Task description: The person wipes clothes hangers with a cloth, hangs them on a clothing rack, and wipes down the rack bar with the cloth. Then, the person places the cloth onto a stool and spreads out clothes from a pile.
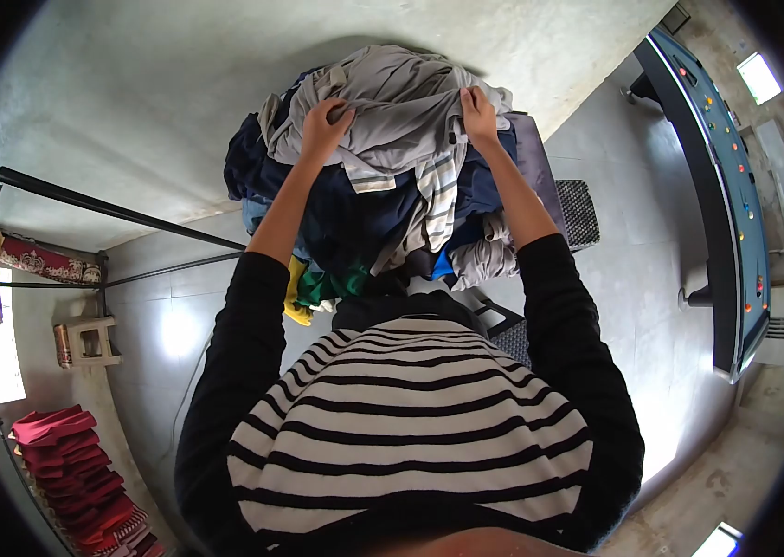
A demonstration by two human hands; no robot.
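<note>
A large heap of clothes is piled in front of me against the wall. Across its top lies a light grey garment [401, 121], wrinkled and partly bunched; its exact kind cannot be made out. My left hand [325, 130] pinches this cloth on its left side. Over on the right, my right hand [478, 113] grips the same cloth, fingers closed on its edge. Beneath it hang dark navy clothes [346, 223] and a striped cloth [438, 195]. Lower down show a green cloth [346, 280], a yellow cloth [296, 292] and a crumpled light grey piece [487, 255].
A black metal rail [123, 212] stands to the left. Folded red cloths [67, 464] are stacked at the lower left, near a small stool [90, 341]. A pool table [735, 186] with scattered balls stands at the right. Beside the heap is a dark woven box [578, 213].
</note>
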